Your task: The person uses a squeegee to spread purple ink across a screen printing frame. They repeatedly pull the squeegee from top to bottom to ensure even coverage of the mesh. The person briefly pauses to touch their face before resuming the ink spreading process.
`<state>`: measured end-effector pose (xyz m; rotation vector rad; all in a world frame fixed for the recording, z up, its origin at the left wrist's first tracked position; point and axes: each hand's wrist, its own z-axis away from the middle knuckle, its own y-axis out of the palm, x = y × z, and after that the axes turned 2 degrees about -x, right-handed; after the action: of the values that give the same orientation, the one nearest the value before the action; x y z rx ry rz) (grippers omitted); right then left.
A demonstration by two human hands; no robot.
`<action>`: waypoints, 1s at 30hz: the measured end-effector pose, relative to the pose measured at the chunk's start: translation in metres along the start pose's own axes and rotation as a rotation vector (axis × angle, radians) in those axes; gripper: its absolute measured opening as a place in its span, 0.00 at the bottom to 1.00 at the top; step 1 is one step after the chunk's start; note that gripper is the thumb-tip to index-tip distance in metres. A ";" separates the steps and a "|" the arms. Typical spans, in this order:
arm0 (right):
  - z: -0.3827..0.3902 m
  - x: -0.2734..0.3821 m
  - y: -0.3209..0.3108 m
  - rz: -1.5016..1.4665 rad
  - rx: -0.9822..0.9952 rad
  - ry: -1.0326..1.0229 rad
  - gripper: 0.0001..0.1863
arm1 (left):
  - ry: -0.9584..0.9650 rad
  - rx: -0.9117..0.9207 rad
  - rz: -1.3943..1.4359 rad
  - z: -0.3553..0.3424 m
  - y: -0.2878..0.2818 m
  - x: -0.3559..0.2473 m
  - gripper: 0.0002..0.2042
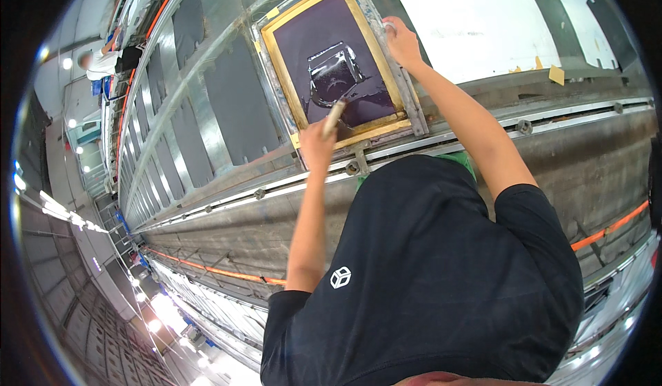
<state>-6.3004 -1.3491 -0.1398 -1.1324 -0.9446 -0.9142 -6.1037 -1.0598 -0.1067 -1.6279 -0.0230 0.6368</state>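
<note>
A screen printing frame (410, 103) lies on the long table ahead of me, its inner border lined with yellow tape (283, 68). Dark, glossy ink (338, 75) sits in a thick patch on the purple-black mesh (296, 34). At the frame's near left corner, my left hand (317, 143) is closed around a pale wooden handle (334, 118). The handle slants toward the ink; its far end is dark and its shape cannot be made out. My right hand (402, 43) has its fingers curled on the frame's right edge, near the far end.
White sheets (476, 20) lie right of the frame, with a yellow tape scrap (556, 75) near their edge. Grey panels (238, 103) line the table to the left. A metal rail (455, 137) runs along the near side. Another person (107, 62) stands far left.
</note>
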 end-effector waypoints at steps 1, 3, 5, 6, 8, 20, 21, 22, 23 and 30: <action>-0.007 -0.009 0.000 0.008 -0.009 -0.034 0.18 | 0.119 -0.168 -0.050 0.004 0.014 -0.032 0.22; -0.019 -0.018 0.004 0.096 -0.040 -0.082 0.15 | 0.179 -0.110 -0.037 0.007 0.023 -0.073 0.26; -0.026 -0.020 0.007 0.152 -0.035 -0.106 0.13 | 0.313 0.035 -0.028 0.010 0.025 -0.087 0.29; -0.032 -0.023 0.006 0.162 -0.027 -0.101 0.13 | 0.345 0.041 0.016 0.009 0.023 -0.085 0.28; -0.037 -0.026 0.006 0.112 -0.061 -0.093 0.13 | 0.347 0.056 0.081 0.008 0.011 -0.074 0.26; -0.009 -0.003 0.006 0.064 -0.168 -0.244 0.12 | -0.363 -0.224 0.183 0.038 -0.014 0.002 0.15; -0.012 -0.008 0.001 0.081 -0.180 -0.242 0.12 | -0.304 -0.239 0.357 0.028 -0.015 -0.026 0.12; -0.011 -0.007 0.002 0.088 -0.178 -0.246 0.12 | -0.289 -0.170 0.375 0.024 -0.016 -0.030 0.13; -0.012 -0.005 0.003 0.071 -0.166 -0.242 0.12 | -0.272 -0.101 0.393 0.016 -0.017 -0.034 0.14; -0.014 -0.013 0.004 0.166 -0.125 -0.177 0.11 | -0.127 0.506 0.310 -0.083 -0.047 -0.019 0.19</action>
<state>-6.2994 -1.3609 -0.1553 -1.3951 -0.9301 -0.7552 -6.0696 -1.1340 -0.0539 -1.1071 0.2824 0.9009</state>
